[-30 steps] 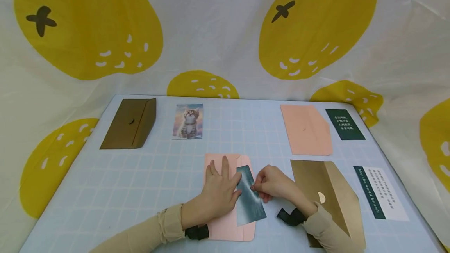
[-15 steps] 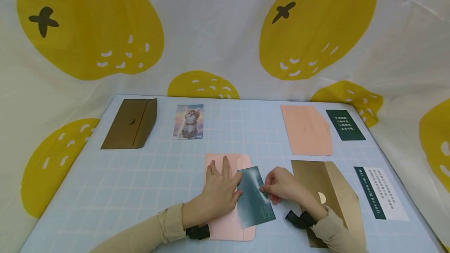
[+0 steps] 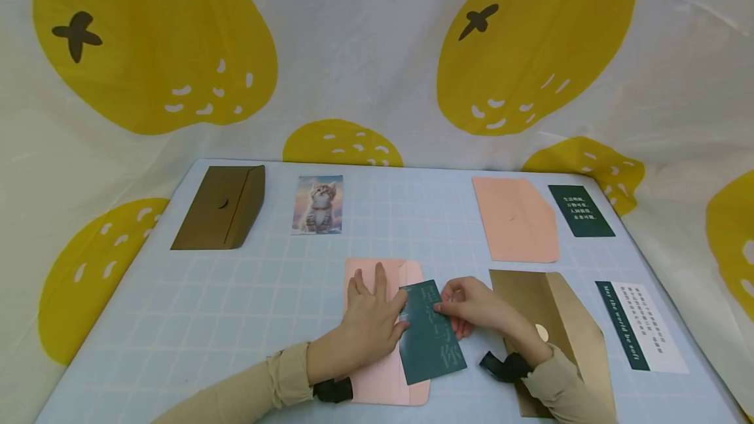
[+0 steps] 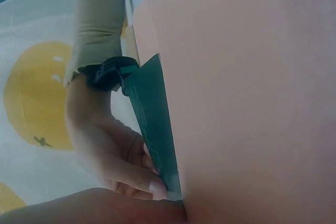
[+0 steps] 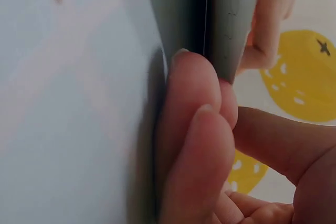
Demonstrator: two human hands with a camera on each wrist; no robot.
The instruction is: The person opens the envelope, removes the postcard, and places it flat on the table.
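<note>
My left hand [image 3: 368, 322] lies with fingers spread on a pink envelope [image 3: 374, 381], its flap to the right. A dark green card [image 3: 432, 339] with pale lettering slants over the flap, and its left edge meets the envelope's crease close to my left thumb and index finger. My right hand [image 3: 474, 306] pinches the card's right edge between thumb and fingers. In the left wrist view the card [image 4: 152, 114] stands tilted up from the pink paper [image 4: 236, 93]. The right wrist view has my fingertips [image 5: 194, 77] under the card's edge.
A gold envelope [image 3: 580, 345] lies open by my right forearm, beside a white and green card [image 3: 654, 329]. Farther back are another pink envelope [image 3: 515, 221], a green card [image 3: 580, 211], a kitten picture card [image 3: 318, 205] and a brown envelope [image 3: 206, 211].
My right hand has moved right with the green card, and more of the card shows beyond the envelope's crease. The card's lettering has become visible. My left hand has stayed in place.
</note>
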